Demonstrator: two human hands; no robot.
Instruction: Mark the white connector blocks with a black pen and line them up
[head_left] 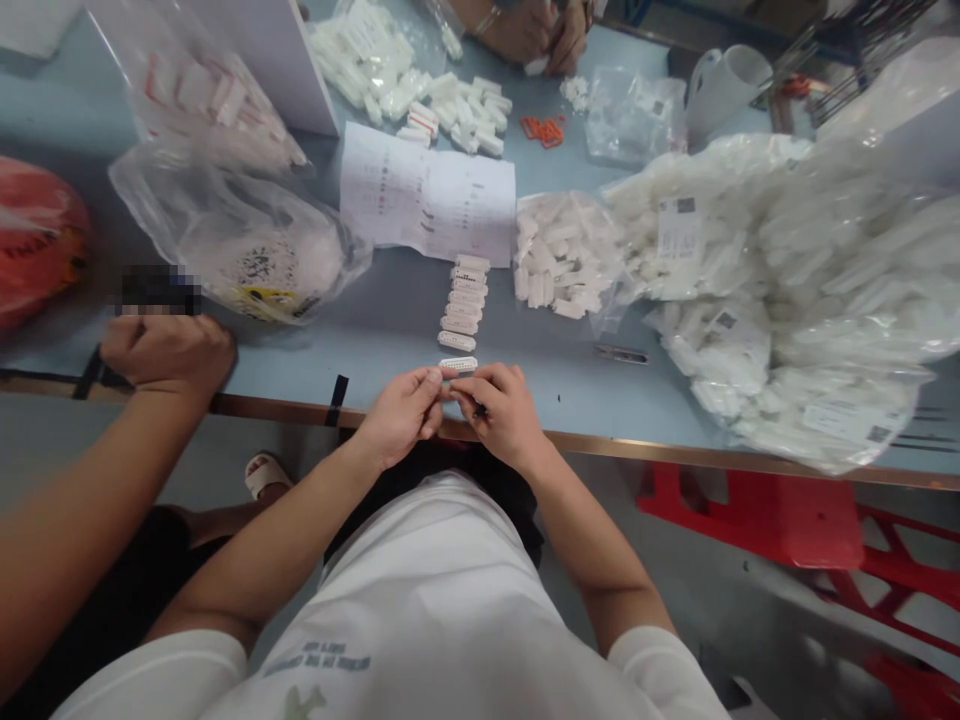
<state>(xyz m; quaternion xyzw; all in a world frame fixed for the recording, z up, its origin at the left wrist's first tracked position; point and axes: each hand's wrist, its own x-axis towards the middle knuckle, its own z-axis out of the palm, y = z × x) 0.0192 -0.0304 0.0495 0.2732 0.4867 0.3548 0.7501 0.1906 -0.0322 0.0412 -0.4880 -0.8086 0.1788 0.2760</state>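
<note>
The left hand (401,418) and right hand (501,418), both closed, pinch a white connector (458,365) between their fingertips over the desk (375,340), just below a straight row of matching connectors (463,305) lying there.

Bright, even light from above leaves only faint, soft shadows on the counter (390,330). The plastic bags (847,290) at right glare white, the wide lens bends the edges, and a pixelated block (159,290) hides one spot at left.
</note>
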